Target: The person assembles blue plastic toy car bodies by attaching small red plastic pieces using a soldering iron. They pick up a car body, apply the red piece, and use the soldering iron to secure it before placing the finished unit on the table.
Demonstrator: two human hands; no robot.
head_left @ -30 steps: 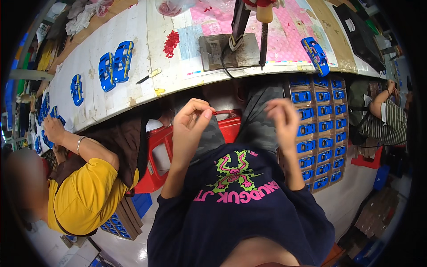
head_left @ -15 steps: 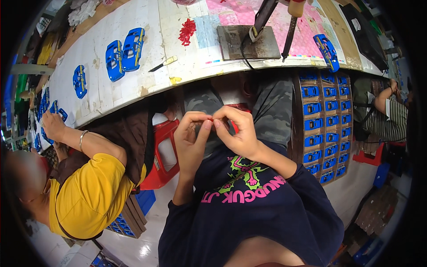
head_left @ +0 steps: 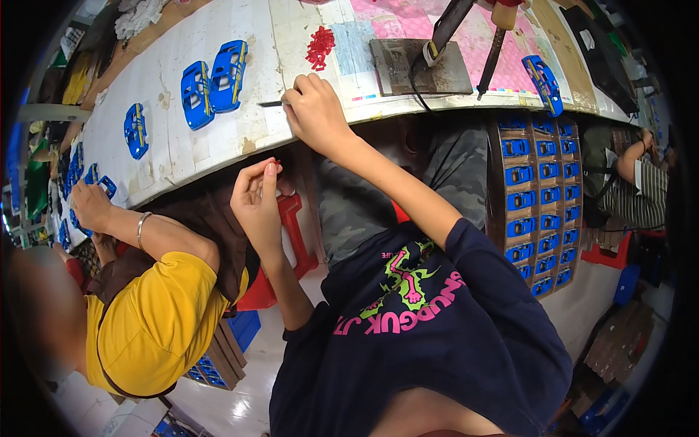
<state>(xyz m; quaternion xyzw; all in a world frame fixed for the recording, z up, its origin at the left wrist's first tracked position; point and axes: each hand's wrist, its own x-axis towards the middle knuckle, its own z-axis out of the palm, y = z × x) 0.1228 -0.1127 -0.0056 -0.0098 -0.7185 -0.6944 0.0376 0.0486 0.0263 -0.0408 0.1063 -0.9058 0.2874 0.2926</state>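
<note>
In the centre-left of the frame, the person's left hand is raised just in front of the near edge of a long desk with a worn, off-white covering. Its thumb and index finger are pinched together on a small red plastic piece; the piece sits right at their tips, its end poking out at the top, the rest of it hidden by the skin.

The right hand reaches up over the desk edge, above and to the right of the left one. Its fingers are curled and narrow where a slim knife with a dark blade comes out from under them, pointing left along the desk. The handle is covered, so whether they are closed on it I cannot tell.

Just above the right hand, at upper centre, lies a loose heap of small red plastic pieces. Two blue toy car shells with yellow stripes rest side by side at upper left, and a single blue car shell lies lower and further left. A flat grey metal plate lies right of the heap.
</note>
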